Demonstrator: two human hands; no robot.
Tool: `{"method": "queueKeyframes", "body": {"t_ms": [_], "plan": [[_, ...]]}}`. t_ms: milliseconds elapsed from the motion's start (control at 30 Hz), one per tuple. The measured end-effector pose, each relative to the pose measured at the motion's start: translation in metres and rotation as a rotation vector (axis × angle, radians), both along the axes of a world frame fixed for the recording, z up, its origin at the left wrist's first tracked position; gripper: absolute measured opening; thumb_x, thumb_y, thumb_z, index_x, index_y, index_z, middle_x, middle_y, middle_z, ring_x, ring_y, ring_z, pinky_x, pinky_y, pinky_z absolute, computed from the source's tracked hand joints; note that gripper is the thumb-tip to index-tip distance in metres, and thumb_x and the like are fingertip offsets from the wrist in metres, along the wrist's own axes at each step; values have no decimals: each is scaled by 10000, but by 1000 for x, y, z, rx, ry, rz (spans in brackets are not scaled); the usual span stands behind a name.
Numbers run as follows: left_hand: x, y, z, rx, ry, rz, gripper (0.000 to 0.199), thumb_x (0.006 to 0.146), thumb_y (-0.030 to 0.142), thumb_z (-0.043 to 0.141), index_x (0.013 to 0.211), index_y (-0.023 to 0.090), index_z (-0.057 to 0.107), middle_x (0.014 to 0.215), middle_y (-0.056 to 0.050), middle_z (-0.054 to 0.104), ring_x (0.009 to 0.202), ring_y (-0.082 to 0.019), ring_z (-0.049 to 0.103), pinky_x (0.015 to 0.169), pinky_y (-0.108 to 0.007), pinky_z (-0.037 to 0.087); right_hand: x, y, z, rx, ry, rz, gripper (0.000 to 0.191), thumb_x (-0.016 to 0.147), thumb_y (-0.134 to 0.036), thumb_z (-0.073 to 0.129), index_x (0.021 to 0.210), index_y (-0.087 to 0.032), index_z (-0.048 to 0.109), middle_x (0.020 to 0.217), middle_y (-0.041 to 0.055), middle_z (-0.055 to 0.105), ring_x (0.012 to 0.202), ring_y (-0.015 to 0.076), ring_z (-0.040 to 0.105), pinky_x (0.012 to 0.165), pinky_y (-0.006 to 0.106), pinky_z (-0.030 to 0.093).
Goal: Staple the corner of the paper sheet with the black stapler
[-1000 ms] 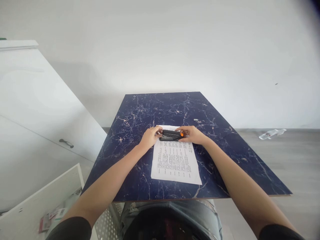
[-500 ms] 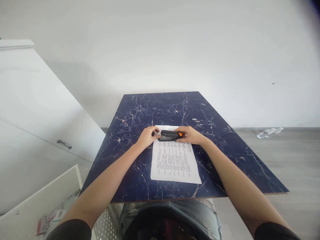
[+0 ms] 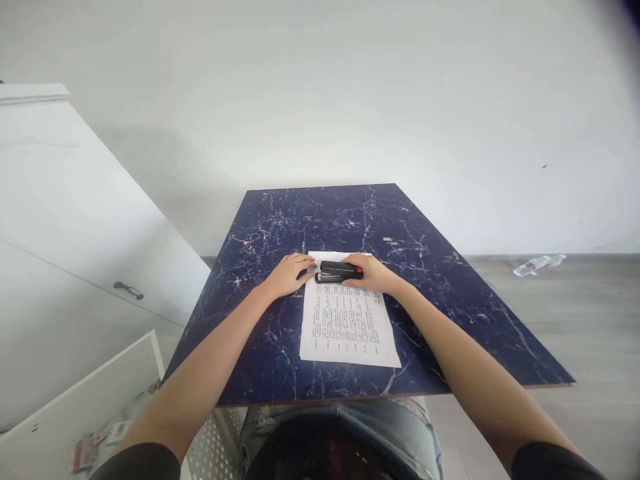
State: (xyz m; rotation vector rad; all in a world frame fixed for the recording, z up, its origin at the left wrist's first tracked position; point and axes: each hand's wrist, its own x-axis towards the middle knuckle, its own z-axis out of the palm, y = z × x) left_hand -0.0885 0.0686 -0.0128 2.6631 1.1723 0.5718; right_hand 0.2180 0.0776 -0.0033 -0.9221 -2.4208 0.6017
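Observation:
A black stapler [image 3: 336,270] with an orange spot at its right end lies sideways over the top part of a printed white sheet [image 3: 345,323]. Its jaws point left and stand a little apart. My right hand [image 3: 371,272] is wrapped round the stapler's right end. At the stapler's left end, my left hand [image 3: 291,273] rests on the sheet's upper left edge, fingers apart and holding nothing.
The sheet lies on a dark blue marbled table [image 3: 280,220]. A small pale piece [image 3: 387,239] sits behind the stapler. White cabinet [image 3: 90,220] and open drawer [image 3: 100,387] stand at left; a clear plastic item [image 3: 539,265] is on the floor at right.
My left hand has moved slightly left, off the stapler's front end, and its fingers have straightened. My right hand has shifted a little left with the stapler.

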Motion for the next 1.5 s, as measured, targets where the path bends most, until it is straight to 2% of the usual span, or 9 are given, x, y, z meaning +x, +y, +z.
{"method": "queueKeyframes", "body": {"t_ms": [133, 267, 400, 567, 833, 1000, 1300, 1400, 1500], "plan": [[1, -1, 2, 1, -9, -1, 320, 1001, 347, 505, 1263, 235, 650, 1361, -93, 613, 1256, -274, 545, 1058, -491, 432, 0, 2, 1, -22, 3, 15, 399, 815, -467, 740, 1116, -214, 667, 1038, 76, 708, 901, 233, 648, 827, 372, 503], [0, -1, 4, -5, -108, 20, 303, 995, 285, 495, 1265, 230, 620, 1331, -101, 568, 1240, -247, 554, 1065, -442, 450, 9, 2, 11, -53, -59, 28, 327, 804, -442, 735, 1014, -200, 671, 942, 60, 689, 824, 209, 612, 764, 343, 470], [-2, 1, 3, -25, -147, 34, 277, 965, 232, 517, 1220, 221, 623, 1238, -94, 579, 1192, -240, 565, 1079, -436, 448, 45, 3, 28, -188, -164, 20, 252, 778, -416, 734, 906, -214, 655, 870, 38, 668, 773, 199, 587, 711, 326, 438], [-3, 4, -3, -6, -132, 30, 251, 955, 224, 522, 1175, 228, 642, 1219, -89, 573, 1176, -244, 562, 1084, -449, 440, 97, 5, 40, -317, -209, -83, 317, 741, -463, 745, 936, -221, 685, 917, 59, 694, 822, 238, 610, 744, 361, 451], [-3, 5, -7, 6, -128, 38, 244, 953, 211, 526, 1168, 227, 640, 1207, -85, 569, 1163, -243, 558, 1072, -446, 435, 151, -12, 35, -288, -277, -225, 407, 818, -571, 675, 1042, -231, 690, 1013, 99, 719, 887, 279, 648, 784, 397, 470], [-3, 5, -7, 7, -121, 41, 246, 952, 213, 530, 1172, 226, 640, 1203, -86, 570, 1157, -242, 558, 1064, -452, 439, 186, -26, 29, -284, -286, -296, 470, 801, -637, 669, 1053, -242, 692, 1004, 101, 729, 913, 300, 658, 806, 402, 480], [-3, 7, -10, 14, -128, 48, 250, 947, 207, 533, 1171, 234, 641, 1201, -82, 568, 1154, -240, 559, 1061, -452, 439, 188, -31, 26, -274, -271, -341, 559, 763, -683, 677, 1124, -257, 697, 1081, 120, 736, 968, 337, 672, 821, 436, 512], [-4, 7, -10, 12, -128, 45, 248, 947, 208, 534, 1170, 235, 640, 1200, -80, 570, 1157, -241, 558, 1062, -448, 438, 182, -32, 35, -261, -265, -366, 647, 710, -694, 724, 1195, -268, 679, 1188, 135, 708, 1059, 365, 658, 829, 452, 527], [-3, 6, -9, 8, -121, 43, 246, 950, 211, 532, 1170, 232, 640, 1202, -80, 570, 1156, -239, 559, 1063, -445, 438, 166, -39, 51, -110, -100, -439, 665, 704, -701, 728, 1208, -272, 661, 1262, 138, 667, 1153, 376, 618, 896, 494, 524]]}}
